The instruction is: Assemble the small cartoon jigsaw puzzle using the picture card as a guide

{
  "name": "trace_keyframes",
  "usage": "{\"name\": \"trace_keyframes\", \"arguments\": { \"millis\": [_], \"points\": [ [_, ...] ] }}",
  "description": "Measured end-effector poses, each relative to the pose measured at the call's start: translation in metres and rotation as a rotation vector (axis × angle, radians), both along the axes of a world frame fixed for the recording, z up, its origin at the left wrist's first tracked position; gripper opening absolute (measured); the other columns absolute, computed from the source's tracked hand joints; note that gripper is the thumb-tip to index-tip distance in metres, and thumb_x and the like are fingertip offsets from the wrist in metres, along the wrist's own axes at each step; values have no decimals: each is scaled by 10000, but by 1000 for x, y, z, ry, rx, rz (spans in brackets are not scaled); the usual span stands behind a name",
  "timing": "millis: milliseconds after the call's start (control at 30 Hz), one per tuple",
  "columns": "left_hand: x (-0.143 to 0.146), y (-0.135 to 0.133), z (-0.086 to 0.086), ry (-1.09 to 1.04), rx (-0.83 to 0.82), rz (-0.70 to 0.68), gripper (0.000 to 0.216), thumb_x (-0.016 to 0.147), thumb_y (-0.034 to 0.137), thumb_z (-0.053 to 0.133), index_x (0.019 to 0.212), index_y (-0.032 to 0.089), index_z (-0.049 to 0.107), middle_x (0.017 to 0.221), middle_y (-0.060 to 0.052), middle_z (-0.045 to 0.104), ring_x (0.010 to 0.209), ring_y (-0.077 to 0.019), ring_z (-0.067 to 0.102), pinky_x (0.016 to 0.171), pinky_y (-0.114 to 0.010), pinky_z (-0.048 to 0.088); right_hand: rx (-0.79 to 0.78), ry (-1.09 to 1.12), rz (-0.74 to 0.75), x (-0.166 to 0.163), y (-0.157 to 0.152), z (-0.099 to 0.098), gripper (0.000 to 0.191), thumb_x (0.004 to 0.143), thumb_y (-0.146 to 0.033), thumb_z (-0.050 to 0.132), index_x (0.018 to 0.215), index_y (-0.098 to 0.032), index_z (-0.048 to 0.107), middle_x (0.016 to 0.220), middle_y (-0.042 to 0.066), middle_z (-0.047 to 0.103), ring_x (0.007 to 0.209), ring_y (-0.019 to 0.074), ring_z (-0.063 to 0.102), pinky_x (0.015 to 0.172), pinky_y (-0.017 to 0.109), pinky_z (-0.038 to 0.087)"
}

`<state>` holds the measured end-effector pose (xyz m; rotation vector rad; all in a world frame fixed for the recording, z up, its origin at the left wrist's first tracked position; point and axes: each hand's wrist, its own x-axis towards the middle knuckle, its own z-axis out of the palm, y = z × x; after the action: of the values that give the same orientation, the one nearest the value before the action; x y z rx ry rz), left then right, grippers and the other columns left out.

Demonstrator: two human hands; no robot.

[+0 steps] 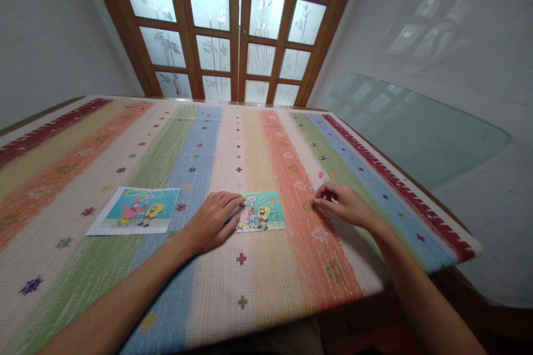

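A small cartoon jigsaw puzzle point(264, 212) lies on the striped tablecloth, its picture largely assembled. My left hand point(216, 217) rests over its left end, fingers lying flat and hiding that part. To the right of the puzzle, my right hand point(343, 204) is low over the cloth with thumb and forefinger pinched together. Whatever is between those fingertips is too small to make out. Small coloured bits point(312, 189), apparently loose puzzle pieces, lie just beyond the right fingertips. Left of my left hand is a printed picture sheet point(139, 211) showing similar cartoon figures.
The striped tablecloth point(250, 288) covers a long table, with its near edge close to my body. Wooden doors with frosted panes point(214, 52) stand beyond the far end. White walls point(470, 28) flank the table, and a pale green panel point(412, 127) is on the right.
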<state>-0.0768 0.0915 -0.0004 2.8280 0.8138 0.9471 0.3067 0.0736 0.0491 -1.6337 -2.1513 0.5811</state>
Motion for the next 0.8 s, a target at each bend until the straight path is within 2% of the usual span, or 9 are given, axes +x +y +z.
{"name": "trace_keyframes", "arguments": {
  "millis": [167,300,400,533,667,800],
  "points": [
    [0,-1,0,0,-29,10,296,1014,199,472,1292,169,570,1228,-131,677,1100,-275,613,947,-459,490,-9,152,164,-66,11,5,146,907,-317,647,863,-189,701,724,19,688,635,142,572,612,267,413],
    [0,-2,2,12,-39,21,298,1010,197,481,1289,155,578,1213,-137,682,1103,-283,609,947,-460,490,-42,216,279,-115,20,-1,121,917,-289,677,886,-179,716,746,14,699,638,132,571,614,253,421],
    [1,-2,3,7,-37,30,304,1003,195,494,1286,153,595,1196,-136,687,1095,-283,612,950,-454,491,-22,191,366,-140,25,-8,56,894,-207,700,865,-167,728,799,30,728,695,137,613,684,259,449],
    [1,-2,3,-1,-43,28,284,999,193,510,1256,166,630,1184,-125,690,1088,-276,616,957,-448,491,63,149,391,-155,28,-19,55,908,-182,691,892,-161,739,821,42,731,741,151,628,723,274,454],
    [2,-2,4,-13,-28,25,241,1001,184,511,1188,156,660,1107,-123,705,1035,-270,622,922,-450,502,229,86,395,-155,28,-30,45,927,-189,695,914,-165,731,865,67,724,836,182,632,770,303,459],
    [3,-4,7,-43,-21,19,210,998,168,520,1115,187,694,1035,-97,716,982,-252,627,892,-435,509,279,40,397,-154,29,-37,98,964,-244,675,916,-179,730,869,70,700,862,196,619,769,319,468]
  ]
}}
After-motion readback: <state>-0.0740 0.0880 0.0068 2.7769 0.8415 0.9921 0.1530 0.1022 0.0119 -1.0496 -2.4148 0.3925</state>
